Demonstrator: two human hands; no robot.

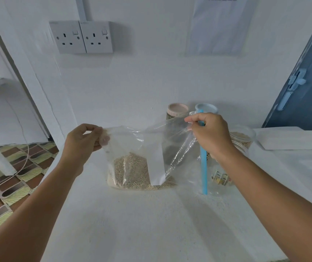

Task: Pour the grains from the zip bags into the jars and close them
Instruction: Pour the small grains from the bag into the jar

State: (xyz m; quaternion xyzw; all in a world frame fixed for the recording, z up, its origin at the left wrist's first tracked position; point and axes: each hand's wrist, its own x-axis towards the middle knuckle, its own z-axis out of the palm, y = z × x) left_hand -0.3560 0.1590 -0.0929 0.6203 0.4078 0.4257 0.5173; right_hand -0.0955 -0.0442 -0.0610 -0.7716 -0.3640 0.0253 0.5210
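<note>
A clear zip bag [132,148] with pale grains in its bottom stands on the white counter [151,224]. My left hand [85,138] pinches the bag's left top edge. My right hand [210,133] pinches the right top edge, by the blue zip strip [204,167], which hangs down. Behind the bag stand a jar with a pink lid [177,111] and a jar with a light blue lid [208,108]. An open clear jar [243,138] holding grains shows just right of my right hand.
The white wall rises close behind the jars, with a double socket [81,36] and a taped sheet [219,25]. A white box [291,138] lies at the right. The counter's left edge drops to a tiled floor [9,176]; a blue door [306,82] stands far right.
</note>
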